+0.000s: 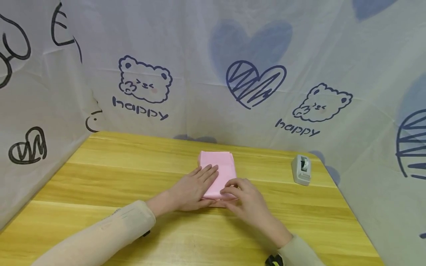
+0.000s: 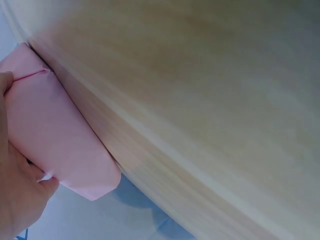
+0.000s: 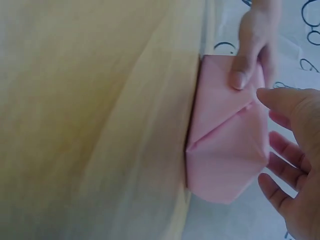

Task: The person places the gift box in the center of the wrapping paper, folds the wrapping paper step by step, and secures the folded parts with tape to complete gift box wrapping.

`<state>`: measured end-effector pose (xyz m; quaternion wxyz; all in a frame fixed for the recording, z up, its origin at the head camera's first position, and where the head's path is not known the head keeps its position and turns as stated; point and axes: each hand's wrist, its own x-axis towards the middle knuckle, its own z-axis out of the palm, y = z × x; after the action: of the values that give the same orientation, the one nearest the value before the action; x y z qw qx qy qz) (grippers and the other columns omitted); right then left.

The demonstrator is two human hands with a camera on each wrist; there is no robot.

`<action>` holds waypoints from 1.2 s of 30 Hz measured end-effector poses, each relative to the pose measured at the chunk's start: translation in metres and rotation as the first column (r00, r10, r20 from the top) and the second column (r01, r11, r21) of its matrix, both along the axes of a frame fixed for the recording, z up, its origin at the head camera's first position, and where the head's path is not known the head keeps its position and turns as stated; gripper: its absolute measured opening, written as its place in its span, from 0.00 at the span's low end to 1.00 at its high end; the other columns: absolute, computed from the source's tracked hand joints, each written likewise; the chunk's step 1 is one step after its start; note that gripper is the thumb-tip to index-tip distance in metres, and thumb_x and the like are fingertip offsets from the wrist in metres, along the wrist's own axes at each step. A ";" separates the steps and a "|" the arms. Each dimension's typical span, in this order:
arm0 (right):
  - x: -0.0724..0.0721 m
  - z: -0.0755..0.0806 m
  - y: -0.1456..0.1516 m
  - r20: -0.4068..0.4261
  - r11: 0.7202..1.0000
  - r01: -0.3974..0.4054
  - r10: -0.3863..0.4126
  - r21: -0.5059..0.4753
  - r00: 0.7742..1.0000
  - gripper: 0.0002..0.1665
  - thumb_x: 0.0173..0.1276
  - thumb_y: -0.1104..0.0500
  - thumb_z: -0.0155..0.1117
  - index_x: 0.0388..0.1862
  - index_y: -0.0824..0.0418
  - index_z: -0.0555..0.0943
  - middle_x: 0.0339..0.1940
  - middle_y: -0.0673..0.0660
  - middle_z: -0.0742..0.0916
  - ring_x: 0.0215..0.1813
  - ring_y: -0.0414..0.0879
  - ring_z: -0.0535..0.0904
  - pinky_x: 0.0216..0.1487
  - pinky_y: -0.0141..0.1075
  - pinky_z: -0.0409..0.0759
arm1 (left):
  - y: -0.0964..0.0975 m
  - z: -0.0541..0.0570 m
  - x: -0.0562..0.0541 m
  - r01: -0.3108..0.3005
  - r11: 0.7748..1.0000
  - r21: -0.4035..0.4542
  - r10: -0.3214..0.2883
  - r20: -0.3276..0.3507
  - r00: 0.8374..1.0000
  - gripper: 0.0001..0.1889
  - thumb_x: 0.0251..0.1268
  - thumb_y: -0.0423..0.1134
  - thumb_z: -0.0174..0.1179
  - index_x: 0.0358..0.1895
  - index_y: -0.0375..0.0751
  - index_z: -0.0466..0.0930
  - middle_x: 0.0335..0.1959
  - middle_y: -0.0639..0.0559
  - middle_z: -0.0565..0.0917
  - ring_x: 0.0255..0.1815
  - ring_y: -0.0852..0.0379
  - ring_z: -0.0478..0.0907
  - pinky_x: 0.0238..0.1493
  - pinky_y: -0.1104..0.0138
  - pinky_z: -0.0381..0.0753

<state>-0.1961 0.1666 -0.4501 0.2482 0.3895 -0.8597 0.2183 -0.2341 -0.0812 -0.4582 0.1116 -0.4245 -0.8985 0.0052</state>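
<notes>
We're prob. folding up the pkg (image 1: 225,169) under L hand (image 1: 193,190), fingers straight; fold (image 3: 221,126) lies by R hand (image 1: 249,203), fingers apart. Next likely needs pressing it flat.

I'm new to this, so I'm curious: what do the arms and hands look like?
These are a person's: bare left hand, bare right hand. The cream fabric left sleeve and similar right sleeve end near both hands. A small black piece shows below the left sleeve, a black-and-yellow piece by the right; I can't identify either.
</notes>
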 end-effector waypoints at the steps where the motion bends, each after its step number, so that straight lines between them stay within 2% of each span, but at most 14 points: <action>1: -0.002 -0.002 -0.001 -0.007 1.000 -0.003 0.003 -0.003 1.000 0.17 0.55 0.56 0.85 0.43 0.54 0.89 0.50 0.53 0.86 0.51 0.49 0.81 0.51 0.44 0.83 | 0.000 0.000 0.000 -0.002 1.000 0.001 0.002 0.004 1.000 0.46 0.78 0.66 0.47 0.82 0.31 0.55 0.84 0.36 0.54 0.84 0.40 0.52 0.81 0.48 0.57; 7: -0.008 -0.007 -0.005 -0.036 1.000 0.007 -0.007 -0.018 0.999 0.18 0.54 0.53 0.86 0.40 0.54 0.87 0.48 0.51 0.85 0.50 0.47 0.80 0.50 0.42 0.83 | 0.002 0.001 0.001 0.000 1.000 0.010 0.000 0.002 1.000 0.46 0.78 0.66 0.48 0.81 0.30 0.55 0.84 0.36 0.55 0.84 0.40 0.52 0.81 0.48 0.58; 12: -0.010 -0.008 -0.006 -0.058 1.000 0.013 -0.014 -0.007 0.998 0.17 0.51 0.56 0.87 0.35 0.54 0.85 0.46 0.51 0.85 0.47 0.46 0.79 0.48 0.40 0.82 | 0.002 0.003 0.001 0.007 1.000 0.011 -0.007 -0.009 1.000 0.46 0.78 0.66 0.49 0.81 0.30 0.56 0.83 0.35 0.56 0.83 0.39 0.54 0.80 0.47 0.59; 18: -0.009 -0.008 -0.007 -0.057 1.000 0.022 -0.022 -0.001 0.998 0.19 0.49 0.55 0.89 0.38 0.53 0.88 0.46 0.51 0.86 0.47 0.47 0.79 0.46 0.41 0.82 | 0.002 0.001 0.003 0.002 1.000 0.006 -0.002 0.004 1.000 0.46 0.78 0.66 0.48 0.81 0.30 0.55 0.84 0.36 0.55 0.84 0.40 0.52 0.81 0.48 0.58; 21: -0.009 -0.009 -0.008 -0.070 0.999 0.031 -0.030 0.012 0.997 0.18 0.49 0.55 0.88 0.36 0.52 0.88 0.46 0.50 0.85 0.46 0.47 0.79 0.46 0.41 0.82 | 0.002 0.000 0.004 -0.004 1.000 0.016 0.004 0.011 1.000 0.46 0.78 0.66 0.49 0.81 0.30 0.56 0.84 0.36 0.55 0.84 0.40 0.52 0.81 0.47 0.58; 24: -0.008 -0.009 -0.010 -0.085 0.999 0.037 -0.034 0.035 0.996 0.17 0.50 0.55 0.88 0.35 0.51 0.87 0.46 0.50 0.85 0.46 0.48 0.78 0.46 0.41 0.82 | 0.002 0.000 0.004 -0.018 1.000 0.018 0.017 0.040 0.999 0.47 0.77 0.67 0.49 0.82 0.31 0.55 0.84 0.37 0.54 0.84 0.40 0.51 0.81 0.47 0.56; 27: -0.008 -0.008 -0.012 -0.061 0.997 0.045 -0.041 0.059 0.997 0.17 0.51 0.52 0.87 0.37 0.52 0.87 0.47 0.50 0.84 0.46 0.48 0.78 0.46 0.41 0.81 | 0.000 0.003 0.003 -0.022 0.999 0.033 0.017 0.118 0.993 0.48 0.76 0.67 0.50 0.82 0.31 0.54 0.85 0.37 0.52 0.85 0.40 0.48 0.82 0.47 0.53; 29: -0.008 -0.005 -0.011 0.002 0.997 0.043 -0.043 0.069 0.999 0.17 0.52 0.53 0.87 0.39 0.52 0.88 0.48 0.51 0.85 0.47 0.48 0.78 0.47 0.41 0.81 | -0.002 0.007 0.001 -0.018 0.997 0.073 0.002 0.212 0.977 0.49 0.75 0.65 0.54 0.83 0.32 0.52 0.85 0.38 0.50 0.85 0.39 0.45 0.83 0.45 0.50; 30: -0.007 -0.002 -0.010 0.052 0.997 0.036 -0.040 0.068 0.998 0.17 0.53 0.54 0.86 0.40 0.53 0.88 0.48 0.51 0.85 0.48 0.48 0.78 0.49 0.42 0.82 | -0.003 0.010 -0.001 -0.019 0.994 0.110 -0.012 0.269 0.963 0.49 0.74 0.64 0.57 0.83 0.32 0.52 0.85 0.38 0.50 0.86 0.39 0.43 0.83 0.44 0.48; 31: -0.007 0.000 -0.009 0.109 0.997 0.030 -0.037 0.066 0.993 0.17 0.54 0.55 0.86 0.42 0.54 0.89 0.49 0.51 0.85 0.49 0.48 0.77 0.50 0.43 0.82 | -0.004 0.012 -0.002 -0.021 0.988 0.155 -0.031 0.329 0.944 0.49 0.73 0.62 0.59 0.83 0.32 0.52 0.85 0.38 0.49 0.86 0.39 0.42 0.83 0.43 0.46; 33: -0.008 0.007 -0.005 0.232 0.999 0.016 -0.027 0.049 0.972 0.17 0.58 0.57 0.83 0.46 0.54 0.90 0.51 0.50 0.85 0.53 0.48 0.77 0.54 0.44 0.82 | -0.006 0.018 -0.005 -0.044 0.967 0.252 -0.075 0.443 0.893 0.48 0.70 0.59 0.63 0.83 0.34 0.53 0.86 0.39 0.48 0.86 0.39 0.38 0.82 0.41 0.43; 35: -0.009 0.014 0.000 0.349 1.000 0.008 -0.006 -0.002 0.937 0.16 0.63 0.59 0.79 0.50 0.56 0.89 0.51 0.50 0.86 0.52 0.47 0.78 0.53 0.47 0.83 | -0.006 0.024 -0.007 -0.099 0.931 0.352 -0.107 0.521 0.846 0.48 0.69 0.57 0.65 0.83 0.36 0.54 0.86 0.41 0.47 0.86 0.40 0.36 0.82 0.40 0.41; 36: -0.010 0.017 0.002 0.386 0.999 0.014 0.002 -0.039 0.922 0.16 0.65 0.60 0.76 0.52 0.57 0.89 0.51 0.51 0.87 0.52 0.47 0.79 0.53 0.48 0.83 | -0.006 0.025 -0.008 -0.132 0.909 0.395 -0.116 0.545 0.831 0.47 0.70 0.56 0.65 0.83 0.37 0.54 0.86 0.43 0.47 0.86 0.41 0.36 0.82 0.40 0.41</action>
<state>-0.2065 0.1689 -0.4334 0.0828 0.3310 -0.8882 0.3077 -0.2421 -0.0868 -0.4329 -0.0670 -0.3698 -0.8735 -0.3094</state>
